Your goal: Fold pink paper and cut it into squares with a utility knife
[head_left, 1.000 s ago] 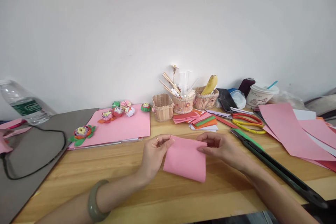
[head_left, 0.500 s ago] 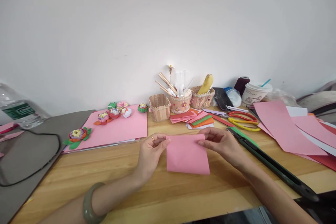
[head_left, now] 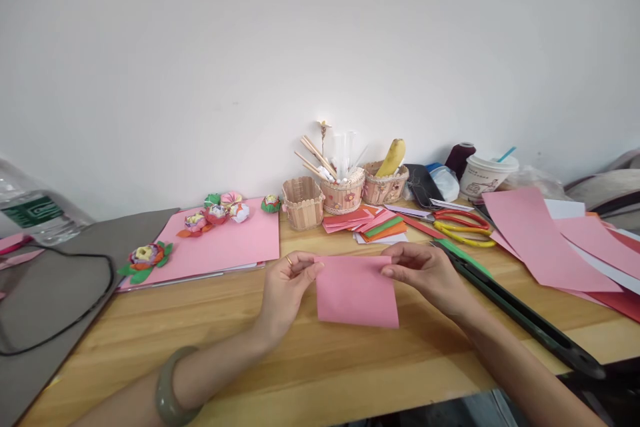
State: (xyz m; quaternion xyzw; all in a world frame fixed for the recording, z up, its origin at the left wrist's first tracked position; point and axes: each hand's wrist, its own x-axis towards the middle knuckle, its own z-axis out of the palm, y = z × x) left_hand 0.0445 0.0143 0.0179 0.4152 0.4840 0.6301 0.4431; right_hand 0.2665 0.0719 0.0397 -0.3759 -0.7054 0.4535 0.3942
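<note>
A pink sheet of paper (head_left: 357, 293) is held up between both hands over the wooden table (head_left: 240, 353). My left hand (head_left: 287, 290) pinches its upper left corner between thumb and fingers. At the upper right corner, my right hand (head_left: 423, 277) grips the same sheet in a pinch. The paper's lower edge hangs toward me and curls slightly. Behind it lies a fanned pile of small coloured paper pieces (head_left: 370, 223), partly overlapping one another.
Small baskets (head_left: 303, 203) line the wall, one holding a banana (head_left: 391, 158). Paper flowers (head_left: 217, 213) sit on pink sheets at left. To the right are scissors (head_left: 463, 230), a long dark paper trimmer (head_left: 520, 310), large paper sheets (head_left: 545, 240) and a lidded cup (head_left: 487, 175).
The pink sheet looks slightly flatter along its top edge, and my right fingers have shifted a little on its corner. Both hands still hold it in nearly the same place.
</note>
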